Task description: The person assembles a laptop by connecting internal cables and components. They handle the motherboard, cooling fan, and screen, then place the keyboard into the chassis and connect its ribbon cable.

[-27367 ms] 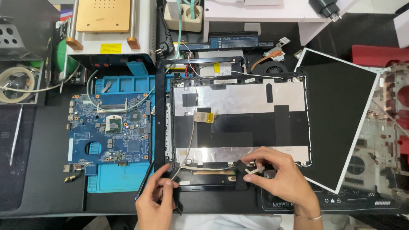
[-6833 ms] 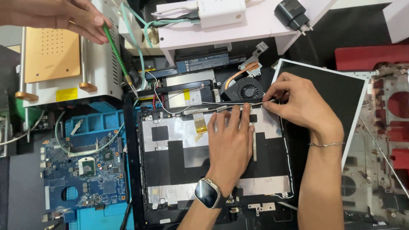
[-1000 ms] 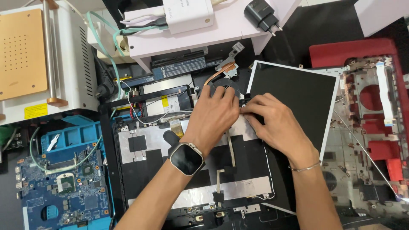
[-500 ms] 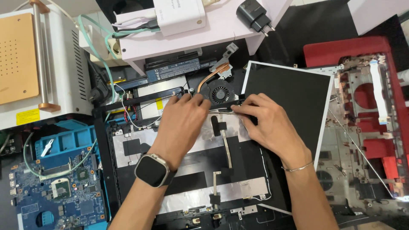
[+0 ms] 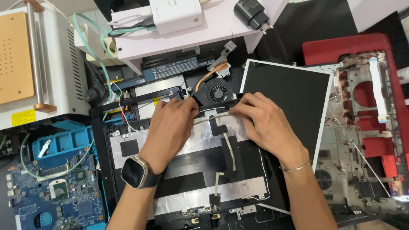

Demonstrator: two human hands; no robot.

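Lid shell (image 5: pixel 187 170): the big black laptop back cover with silver foil lies flat mid-tabletop, and both hands work at its top edge. It's only pinned by the hands, so a hard tug could probably skate it into the stuff around it.

Screen panel (image 5: pixel 294 106): it lies loose, face-up, just right of the cover, with the right forearm passing over its lower left edge. Lean on it, or slide the cover against it, and I'd guess you get a scratch or a crack.

Motherboard (image 5: pixel 55 196): bare blue board at the lower left, close to the left elbow. A careless elbow move could knock it.

Fan (image 5: pixel 218 93): it sits right above the fingers, copper pipe attached. If the cable snags on it, the pull goes somewhere bad.

Left hand (image 5: pixel 170 127): the one with the watch. Fingers are curled down and pressed together on the left end of the cable at the cover's top edge.

Right hand (image 5: pixel 262 123): fingers pinched shut on the same cable's right end.

Thin cable (image 5: pixel 215 118): the small bit, stretched between both hands across the top of the cover. Looks taut already; yank it and I'd expect a kink or a torn wire.
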